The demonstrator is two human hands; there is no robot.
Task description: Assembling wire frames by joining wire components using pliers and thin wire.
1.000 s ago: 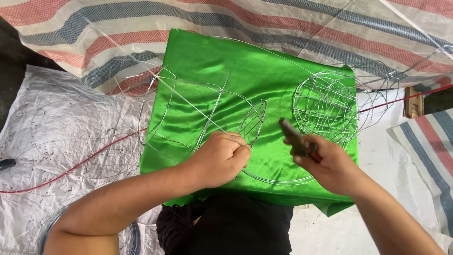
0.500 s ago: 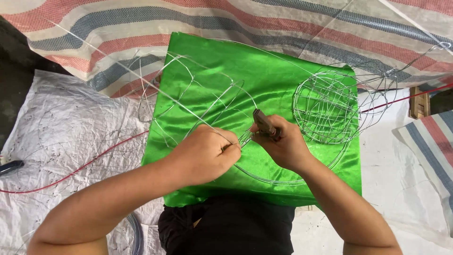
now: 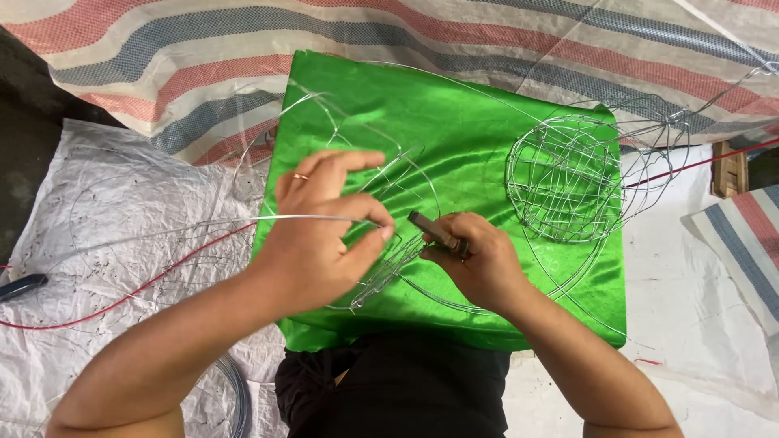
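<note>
- Scanning from the far left, we see a dark tool handle (image 3: 20, 285) lying on the crinkled white sheet (image 3: 89, 235), with a red cord (image 3: 154, 280) running across that sheet toward the green cloth.
- Moving in, our left hand (image 3: 324, 235) sits over the left part of the green satin cloth (image 3: 454, 122); thumb and forefinger are closed in a pinch on a long straight wire (image 3: 243, 219) that runs off to the left, and the other fingers are fanned out loosely above it.
- Just under that pinch lies the small wire frame (image 3: 389, 272), a narrow piece resting on the cloth between both hands; this is what we are working on.
- Right beside it, our right hand (image 3: 479, 264) is curled tight round a pair of pliers (image 3: 434, 231), whose tip points up and left toward the pinch.
- Our reading: we are at the binding step, feeding the wire onto the frame while the pliers come in to grip or twist it. The next move seems to call for a firm pinch and a careful bite at the joint.
- Further right, a round wire cage (image 3: 568, 178) rests on the cloth, well apart from both hands.
- At the far right edge, a wooden block (image 3: 729, 169) sits by a striped tarp (image 3: 742, 243).
</note>
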